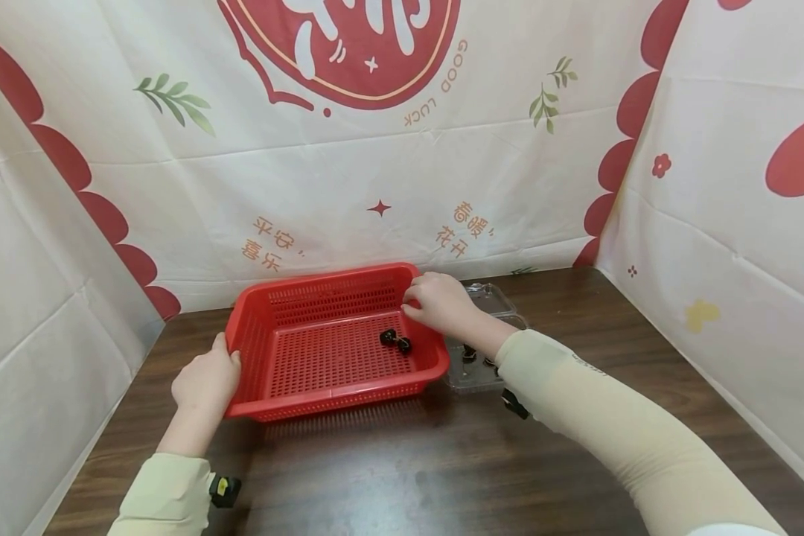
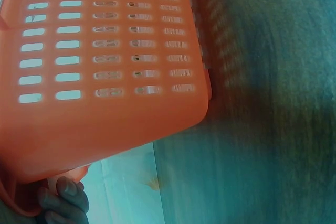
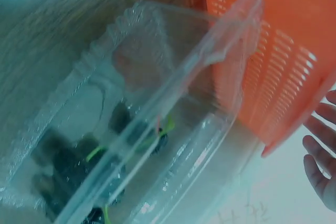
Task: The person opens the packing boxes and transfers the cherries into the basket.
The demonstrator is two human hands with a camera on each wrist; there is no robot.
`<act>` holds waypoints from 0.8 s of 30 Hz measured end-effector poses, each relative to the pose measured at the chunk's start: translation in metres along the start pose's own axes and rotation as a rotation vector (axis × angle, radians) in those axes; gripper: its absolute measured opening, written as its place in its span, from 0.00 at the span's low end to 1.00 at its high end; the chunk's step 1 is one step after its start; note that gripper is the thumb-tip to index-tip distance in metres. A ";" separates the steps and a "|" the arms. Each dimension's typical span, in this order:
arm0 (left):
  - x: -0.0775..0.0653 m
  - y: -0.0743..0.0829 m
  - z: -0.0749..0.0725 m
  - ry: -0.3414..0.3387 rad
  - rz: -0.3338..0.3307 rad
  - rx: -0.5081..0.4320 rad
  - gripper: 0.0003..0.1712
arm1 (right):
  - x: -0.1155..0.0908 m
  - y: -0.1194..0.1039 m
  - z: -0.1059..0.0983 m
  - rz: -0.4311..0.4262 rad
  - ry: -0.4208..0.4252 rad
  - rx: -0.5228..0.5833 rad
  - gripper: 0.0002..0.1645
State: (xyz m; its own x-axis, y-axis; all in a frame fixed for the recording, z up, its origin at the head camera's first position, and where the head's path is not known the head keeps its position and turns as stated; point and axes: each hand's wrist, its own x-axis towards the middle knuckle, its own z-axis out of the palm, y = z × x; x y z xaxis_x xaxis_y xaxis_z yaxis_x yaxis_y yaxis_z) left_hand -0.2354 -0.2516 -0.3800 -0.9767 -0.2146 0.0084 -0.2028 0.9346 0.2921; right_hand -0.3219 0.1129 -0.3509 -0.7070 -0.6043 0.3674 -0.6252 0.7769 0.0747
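A red perforated plastic basket (image 1: 331, 391) stands on the dark wooden table. My left hand (image 1: 205, 378) grips its left rim, fingers hooked under the edge in the left wrist view. At the back right corner of the basket, my right hand (image 1: 444, 304) is over the rim, its fingers loosely bent and apart in the right wrist view, with nothing visible between them. Inside the basket lie small dark rounded pieces (image 1: 395, 340) with thin light strands. More dark pieces (image 3: 76, 169) with yellow-green strands sit in a clear plastic clamshell box (image 1: 472, 380), partly hidden behind my right forearm.
The box's raised clear lid (image 1: 492, 299) stands at its back, right beside the basket. Behind the table hangs a printed white cloth (image 1: 348, 186), with cloth on both sides too. The wooden tabletop (image 1: 375, 476) extends in front of the basket.
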 end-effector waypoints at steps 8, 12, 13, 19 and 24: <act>0.000 0.000 0.001 0.002 -0.006 0.002 0.31 | -0.013 0.013 -0.010 0.031 0.004 0.021 0.07; 0.001 -0.001 0.002 0.024 -0.004 0.021 0.29 | -0.022 0.018 -0.013 0.040 0.004 0.031 0.06; 0.001 -0.001 0.003 0.029 -0.002 0.026 0.28 | -0.024 0.019 -0.013 0.037 0.007 0.030 0.06; 0.001 -0.001 0.003 0.027 0.002 0.024 0.30 | -0.036 0.025 -0.010 0.033 0.001 0.017 0.05; 0.002 -0.002 0.003 0.031 0.005 0.024 0.30 | -0.045 0.029 -0.005 0.009 -0.018 0.008 0.05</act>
State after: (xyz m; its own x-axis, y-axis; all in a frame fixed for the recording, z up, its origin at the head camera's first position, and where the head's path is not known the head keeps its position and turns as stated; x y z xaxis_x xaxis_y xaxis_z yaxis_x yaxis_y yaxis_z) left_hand -0.2371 -0.2529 -0.3839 -0.9752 -0.2180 0.0394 -0.1998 0.9423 0.2686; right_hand -0.3069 0.1634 -0.3607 -0.7186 -0.6001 0.3514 -0.6212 0.7811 0.0635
